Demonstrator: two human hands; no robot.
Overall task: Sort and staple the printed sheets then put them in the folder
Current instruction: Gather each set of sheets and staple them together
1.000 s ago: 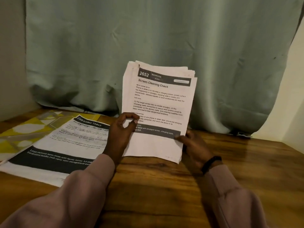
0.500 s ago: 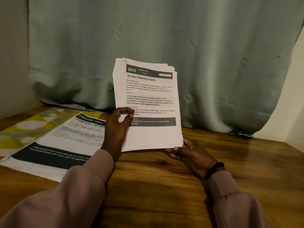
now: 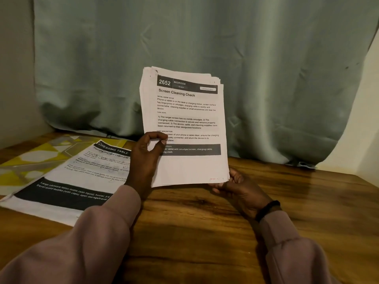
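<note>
Head view: your left hand (image 3: 146, 160) pinches the upright stack of printed sheets (image 3: 184, 128) above the wooden table (image 3: 205, 232); your right hand (image 3: 235, 187) curls under its bottom corner.

Wooden table (image 3: 205, 232) bears printed sheet (image 3: 82, 177) (yellow folder (image 3: 26, 158) beneath).

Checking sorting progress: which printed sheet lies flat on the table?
The "Dressing Table" sheet, flat at left; the "Screen Cleaning Check" stack is held upright.
</note>
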